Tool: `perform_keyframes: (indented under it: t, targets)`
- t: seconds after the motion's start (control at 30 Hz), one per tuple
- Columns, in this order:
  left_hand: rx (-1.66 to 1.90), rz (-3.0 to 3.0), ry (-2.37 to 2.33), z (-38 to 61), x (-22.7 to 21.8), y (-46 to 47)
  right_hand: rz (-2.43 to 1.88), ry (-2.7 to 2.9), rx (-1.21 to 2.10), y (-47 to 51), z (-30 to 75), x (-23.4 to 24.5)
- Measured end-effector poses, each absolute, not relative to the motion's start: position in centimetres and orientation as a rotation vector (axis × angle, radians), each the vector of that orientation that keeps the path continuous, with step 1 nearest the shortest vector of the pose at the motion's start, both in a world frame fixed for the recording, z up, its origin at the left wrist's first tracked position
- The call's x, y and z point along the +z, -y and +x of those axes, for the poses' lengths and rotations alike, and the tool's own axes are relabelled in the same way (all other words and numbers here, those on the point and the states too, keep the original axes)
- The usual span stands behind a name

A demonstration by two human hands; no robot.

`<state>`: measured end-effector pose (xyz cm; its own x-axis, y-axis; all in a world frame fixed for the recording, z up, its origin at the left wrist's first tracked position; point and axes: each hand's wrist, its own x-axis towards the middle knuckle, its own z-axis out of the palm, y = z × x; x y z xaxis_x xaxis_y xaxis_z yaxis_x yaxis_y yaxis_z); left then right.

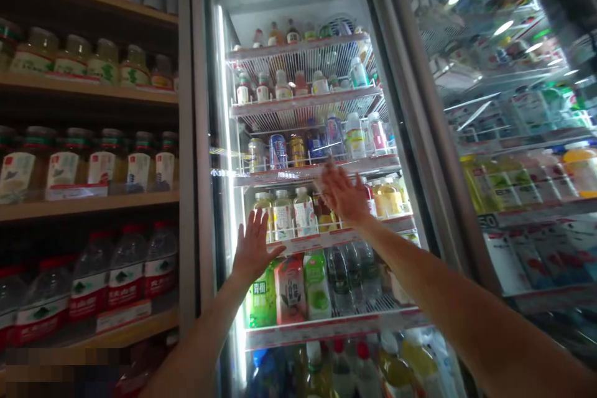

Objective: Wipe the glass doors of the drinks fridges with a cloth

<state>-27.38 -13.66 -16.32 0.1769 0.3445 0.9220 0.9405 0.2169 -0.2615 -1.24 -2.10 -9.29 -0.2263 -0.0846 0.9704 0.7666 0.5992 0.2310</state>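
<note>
Both of my arms reach toward an upright drinks cooler (193, 137). My left hand (254, 245) is raised with its fingers spread and holds nothing. It appears in front of a green carton (262, 305) and a pale-labelled bottle (282, 214). Higher and to the right, my right hand (344, 193) is also spread and holds nothing; its fingertips are a little blurred. Behind it lie a blue-labelled bottle (334, 134) and the shelf edge (382, 166). Whether either hand touches the glass or any drink I cannot tell.
Wooden shelves (93, 204) at left carry glass jars (63, 158) and large red-capped water bottles (130, 261). The cooler's metal right frame (415, 93) stands beside another glass-fronted cooler of drinks. A red carton (291, 289) and clear bottles (342, 277) stand on a lower shelf.
</note>
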Motion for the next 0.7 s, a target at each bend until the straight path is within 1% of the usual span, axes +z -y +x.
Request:
perform_keyframes:
  t: [0.1,0.2,0.27,0.37,0.43,0.57,0.7]
  targets:
    - [-0.694,-1.348,1.389,-27.2,-16.2,13.4,-0.743,1.253,-0.774,-1.1,5.3,-9.0]
    - [-0.719,-1.350,1.405,-27.4,-16.3,13.2,-0.779,1.117,-0.758,-1.6,6.2,-10.2]
    - [-0.729,-1.348,1.421,-27.5,-16.4,13.1,-0.724,1.195,-0.825,-1.0,4.4,-11.5]
    - [-0.723,-1.355,1.437,-27.5,-16.4,13.1,-0.560,1.495,-1.001,-0.5,3.1,-12.5]
    - [-0.716,-1.355,1.445,-27.5,-16.4,13.2,-0.592,1.487,-0.986,-0.8,4.5,-12.5]
    - [-0.718,-1.362,1.446,-27.5,-16.5,13.1,-0.775,1.205,-0.811,-1.0,7.0,-13.6]
    - [-0.749,-1.347,1.396,-27.6,-17.2,12.9,-0.546,1.566,-1.019,-0.1,5.3,-16.7]
